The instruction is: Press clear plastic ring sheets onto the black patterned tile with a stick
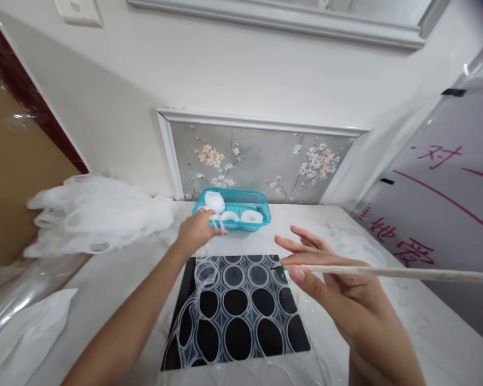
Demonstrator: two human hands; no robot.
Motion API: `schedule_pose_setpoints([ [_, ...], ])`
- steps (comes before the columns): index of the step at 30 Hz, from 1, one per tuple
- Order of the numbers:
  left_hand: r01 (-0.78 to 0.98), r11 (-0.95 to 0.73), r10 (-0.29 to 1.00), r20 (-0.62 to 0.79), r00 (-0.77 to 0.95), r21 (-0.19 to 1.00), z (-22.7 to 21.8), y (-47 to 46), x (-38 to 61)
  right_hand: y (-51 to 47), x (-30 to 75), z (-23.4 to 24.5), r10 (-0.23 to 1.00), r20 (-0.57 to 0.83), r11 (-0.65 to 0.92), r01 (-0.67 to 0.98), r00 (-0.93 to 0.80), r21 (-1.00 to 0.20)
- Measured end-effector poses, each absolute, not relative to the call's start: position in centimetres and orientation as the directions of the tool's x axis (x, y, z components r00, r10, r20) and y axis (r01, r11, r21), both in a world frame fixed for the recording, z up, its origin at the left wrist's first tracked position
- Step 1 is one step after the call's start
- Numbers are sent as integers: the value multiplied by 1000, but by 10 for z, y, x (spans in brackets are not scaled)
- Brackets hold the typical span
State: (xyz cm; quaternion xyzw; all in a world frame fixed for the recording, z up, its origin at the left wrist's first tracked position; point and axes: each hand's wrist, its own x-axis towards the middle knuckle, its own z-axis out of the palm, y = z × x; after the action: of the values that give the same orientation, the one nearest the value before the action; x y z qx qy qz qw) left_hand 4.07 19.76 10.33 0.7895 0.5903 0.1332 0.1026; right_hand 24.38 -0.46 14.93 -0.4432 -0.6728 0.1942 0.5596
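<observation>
My left hand point(197, 229) is at the near left edge of a turquoise plastic basket point(245, 228), its fingers closed on a translucent white strip point(220, 224). Inside the basket are white rings point(251, 216) and a white roll point(214, 201). My right hand point(326, 273) hovers over the right side of a black board point(235, 301). Between thumb and fingers it pinches a long, thin, pale stick point(386, 272) with a dark pointed tip. A clear lattice sheet of round openings point(221, 316) lies over the board, its left edge loose and curled.
A heap of white mesh-like rings point(108, 214) lies on the white table at the left. Clear plastic wrap point(28, 289) and a white sheet point(36, 332) are in front of it. Beyond the basket is a wall with a floral panel point(257, 161); a whiteboard point(438, 187) stands right.
</observation>
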Motion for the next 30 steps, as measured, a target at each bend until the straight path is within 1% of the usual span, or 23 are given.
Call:
schedule_pose_setpoints([
  [2,948,-229,973,44,225,221,105,234,31,-7,248,153,797,603,547,383,35,-744],
  [4,958,-215,976,7,217,191,108,262,25,-9,251,155,793,608,544,389,53,-744],
  [9,951,-261,962,-34,270,168,107,284,44,-11,254,157,789,609,536,389,85,-749],
  [12,946,-283,957,-21,290,161,100,282,70,-10,256,157,772,632,564,383,69,-731],
  [16,944,-297,954,2,300,143,94,278,101,-12,260,160,779,625,559,392,55,-731],
  [21,949,-292,956,16,293,114,86,273,116,-15,266,165,752,655,578,402,75,-710],
  [25,951,-284,959,25,283,124,87,271,114,-17,268,166,725,684,606,395,83,-690],
  [28,940,-300,954,71,292,165,90,260,106,-21,269,167,721,688,614,387,78,-688],
  [30,917,-345,938,91,333,200,88,242,97,-23,272,169,738,673,601,396,58,-694],
])
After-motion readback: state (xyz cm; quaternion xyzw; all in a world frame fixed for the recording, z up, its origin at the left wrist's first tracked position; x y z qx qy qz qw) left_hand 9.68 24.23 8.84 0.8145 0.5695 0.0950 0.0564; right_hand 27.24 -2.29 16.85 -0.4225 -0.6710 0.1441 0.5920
